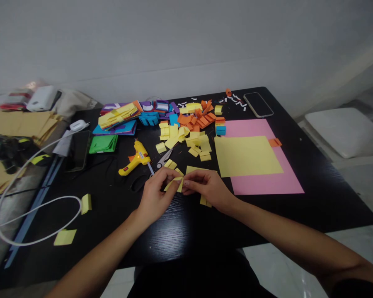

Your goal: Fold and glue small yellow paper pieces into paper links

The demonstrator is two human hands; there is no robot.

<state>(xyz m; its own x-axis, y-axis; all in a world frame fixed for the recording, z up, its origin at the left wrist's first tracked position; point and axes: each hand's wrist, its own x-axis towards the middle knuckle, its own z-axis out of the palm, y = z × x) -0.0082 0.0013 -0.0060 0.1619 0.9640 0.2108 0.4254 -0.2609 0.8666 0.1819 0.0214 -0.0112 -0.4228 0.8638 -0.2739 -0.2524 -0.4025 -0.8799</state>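
Near the table's front edge, my left hand [157, 192] and my right hand [209, 188] meet over a small folded piece of yellow paper [179, 185]. Both hands are closed, with fingertips pinching the paper from either side. Scissors [165, 158] lie just beyond my left hand, their handles partly hidden by it. A yellow glue gun [135, 157] rests to the left, a glue stick in its back end. Beyond my hands spreads a pile of small folded yellow papers [202, 142]. Orange folded strips [199, 121] lie farther back.
A yellow sheet [248, 156] lies on a pink sheet [267, 186] at the right. Phones rest at the back right [258, 104] and left [77, 151]. Green papers [103, 144] and stacked coloured papers [119, 116] sit back left. A white cable [40, 203] loops over the table's left side.
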